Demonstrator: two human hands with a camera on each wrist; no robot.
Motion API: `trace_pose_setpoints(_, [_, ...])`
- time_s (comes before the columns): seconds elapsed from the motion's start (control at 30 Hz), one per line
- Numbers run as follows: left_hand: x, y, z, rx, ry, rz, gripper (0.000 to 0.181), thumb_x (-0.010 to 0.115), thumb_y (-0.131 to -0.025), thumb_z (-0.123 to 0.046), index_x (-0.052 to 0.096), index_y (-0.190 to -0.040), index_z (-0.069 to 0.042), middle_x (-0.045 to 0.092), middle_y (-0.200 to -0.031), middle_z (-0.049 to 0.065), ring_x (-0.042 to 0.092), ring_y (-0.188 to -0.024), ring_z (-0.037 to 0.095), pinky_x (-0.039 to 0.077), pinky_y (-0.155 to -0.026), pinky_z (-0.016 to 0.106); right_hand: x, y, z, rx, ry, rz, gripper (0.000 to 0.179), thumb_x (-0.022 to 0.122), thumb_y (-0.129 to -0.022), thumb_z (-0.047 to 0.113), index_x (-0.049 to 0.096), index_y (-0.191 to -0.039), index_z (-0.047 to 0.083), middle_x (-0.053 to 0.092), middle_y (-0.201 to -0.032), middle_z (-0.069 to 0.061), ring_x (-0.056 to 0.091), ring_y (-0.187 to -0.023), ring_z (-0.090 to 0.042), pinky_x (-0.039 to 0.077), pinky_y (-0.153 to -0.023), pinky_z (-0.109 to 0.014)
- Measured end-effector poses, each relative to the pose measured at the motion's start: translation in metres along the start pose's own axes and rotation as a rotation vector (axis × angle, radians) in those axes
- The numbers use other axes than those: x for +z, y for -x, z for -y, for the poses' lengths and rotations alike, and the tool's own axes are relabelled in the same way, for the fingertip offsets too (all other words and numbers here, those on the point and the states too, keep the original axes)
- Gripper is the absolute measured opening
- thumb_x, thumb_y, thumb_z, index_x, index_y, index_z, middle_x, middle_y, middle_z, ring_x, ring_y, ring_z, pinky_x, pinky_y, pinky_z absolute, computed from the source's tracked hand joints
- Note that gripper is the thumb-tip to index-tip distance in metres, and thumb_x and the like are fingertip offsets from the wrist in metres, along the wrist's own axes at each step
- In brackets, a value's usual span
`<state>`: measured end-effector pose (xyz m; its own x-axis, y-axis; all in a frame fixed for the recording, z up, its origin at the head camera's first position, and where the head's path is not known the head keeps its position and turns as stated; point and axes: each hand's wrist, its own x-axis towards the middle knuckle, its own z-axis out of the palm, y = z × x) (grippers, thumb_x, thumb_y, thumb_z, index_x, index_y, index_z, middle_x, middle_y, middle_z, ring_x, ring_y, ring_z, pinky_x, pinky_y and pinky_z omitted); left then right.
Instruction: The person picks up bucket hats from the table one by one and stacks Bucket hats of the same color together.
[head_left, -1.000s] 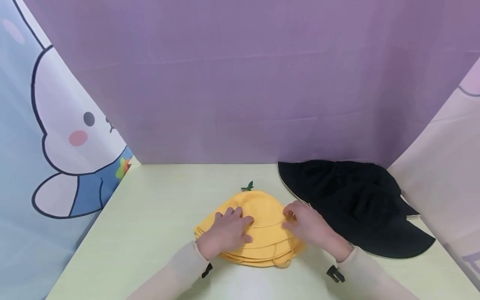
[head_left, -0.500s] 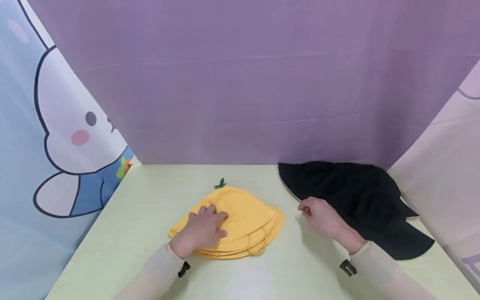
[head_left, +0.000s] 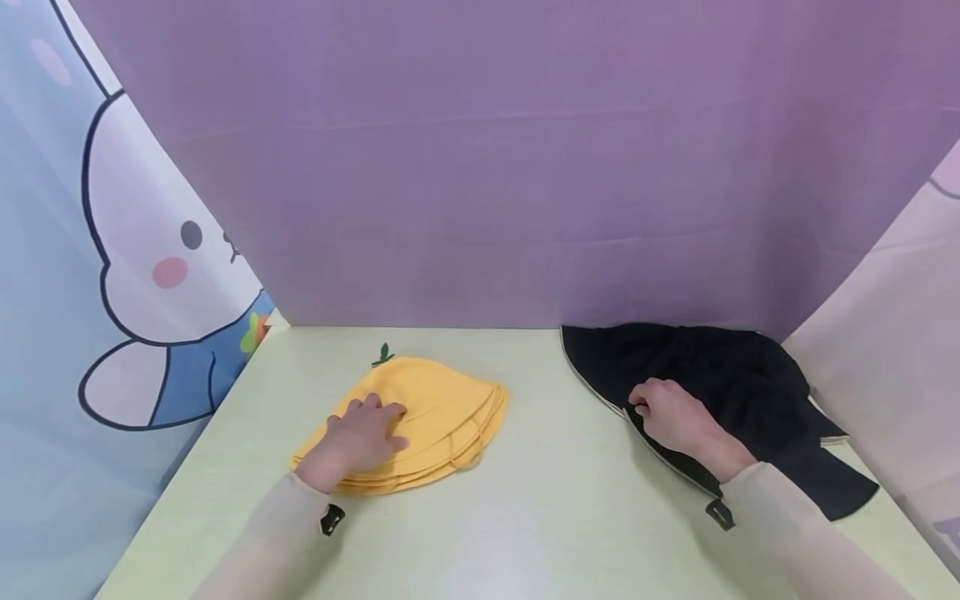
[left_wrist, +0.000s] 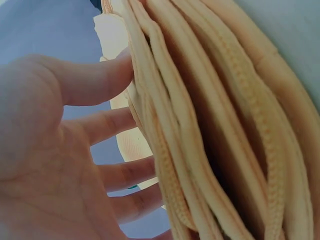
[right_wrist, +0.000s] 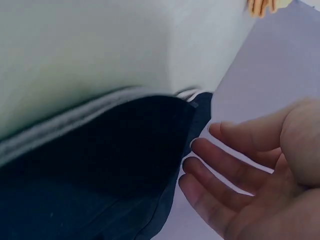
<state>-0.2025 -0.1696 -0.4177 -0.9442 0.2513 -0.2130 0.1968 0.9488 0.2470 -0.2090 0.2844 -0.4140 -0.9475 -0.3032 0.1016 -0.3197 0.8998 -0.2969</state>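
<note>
A pale desk (head_left: 517,533) spreads beneath the left fingers (left_wrist: 127,175) and right fingers (right_wrist: 225,162); beyond them, a purple cloth (head_left: 487,183) rises at its far edge. Left of the left fingers, a blue cloth (head_left: 37,350) bears a printed rabbit (head_left: 150,225); right of the right fingers hangs a pink cloth (head_left: 892,292).

Purple backdrop (head_left: 450,183) behind pale table (head_left: 540,500)

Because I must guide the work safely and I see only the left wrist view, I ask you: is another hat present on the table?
Observer: Yes, the head view shows a black hat on the table, toward its right side.
Operator: Thank you. Which hand is nearer to that hat, please?
Observer: The right hand; in the head view it appears at the black hat's near-left edge.
</note>
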Motion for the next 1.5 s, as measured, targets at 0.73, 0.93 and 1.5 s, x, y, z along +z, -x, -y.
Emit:
trace_pose_setpoints(0.73, [-0.02, -0.016, 0.081, -0.231, 0.088, -0.04, 0.061, 0.061, -0.099, -0.037, 0.046, -0.147, -0.003, 0.04, -0.138, 0.036, 0.04, -0.119, 0.056, 0.03, -0.09, 0.082, 0.009, -0.015, -0.018, -0.098, 0.208, 0.045, 0.018, 0.074, -0.082, -0.005, 0.073, -0.096, 0.006, 0.062, -0.09, -0.007, 0.058, -0.084, -0.029, 0.053, -0.077, -0.049])
trace_pose_setpoints(0.93, [-0.024, -0.019, 0.096, -0.251, 0.109, -0.051, 0.061, 0.058, -0.099, -0.034, 0.044, -0.148, 0.0, 0.038, -0.138, 0.038, 0.038, -0.117, 0.058, 0.029, -0.089, 0.082, 0.01, -0.016, -0.018, -0.078, 0.198, 0.046, 0.017, 0.073, -0.081, -0.005, 0.07, -0.088, 0.01, 0.059, -0.086, -0.003, 0.054, -0.079, -0.026, 0.051, -0.074, -0.048])
trace_pose_setpoints(1.5, [-0.027, -0.021, 0.102, -0.255, 0.113, -0.037, 0.062, 0.056, -0.101, -0.034, 0.041, -0.15, 0.001, 0.035, -0.14, 0.04, 0.036, -0.118, 0.058, 0.028, -0.093, 0.082, -0.02, -0.006, -0.004, -0.145, 0.171, -0.075, 0.034, 0.065, -0.076, -0.018, 0.072, -0.09, 0.012, 0.06, -0.085, 0.0, 0.051, -0.078, -0.022, 0.046, -0.069, -0.039])
